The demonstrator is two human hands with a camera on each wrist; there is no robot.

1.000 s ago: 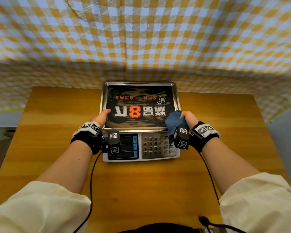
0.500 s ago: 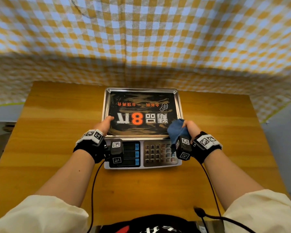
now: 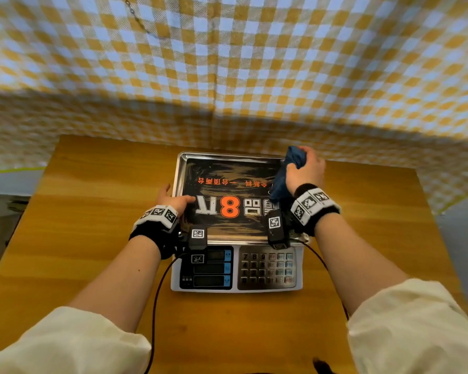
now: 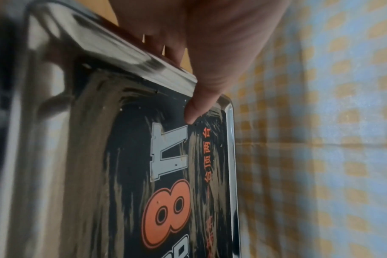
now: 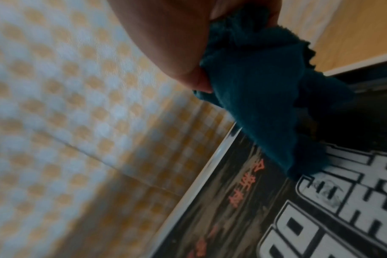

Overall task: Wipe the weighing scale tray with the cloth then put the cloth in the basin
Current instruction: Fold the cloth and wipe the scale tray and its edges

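Observation:
A steel scale tray (image 3: 179, 168) with a black printed sheet in it sits on a white weighing scale (image 3: 237, 287) in mid-table. My left hand (image 3: 173, 198) grips the tray's left rim (image 4: 130, 52), thumb on the printed sheet and fingers under the edge. My right hand (image 3: 307, 168) holds a bunched dark blue cloth (image 3: 287, 171) at the tray's far right corner. The cloth (image 5: 265, 97) hangs from my fingers and its lower tip touches the tray (image 5: 197, 178). No basin is in view.
The scale stands on a wooden table (image 3: 92, 211) with bare wood on both sides. A yellow and white checked cloth (image 3: 227, 63) hangs behind the table. Black cables (image 3: 157, 287) run from my wrists toward my body.
My right hand has swept the cloth from the tray's near right edge up to its far right corner. My left hand has kept its grip on the left rim.

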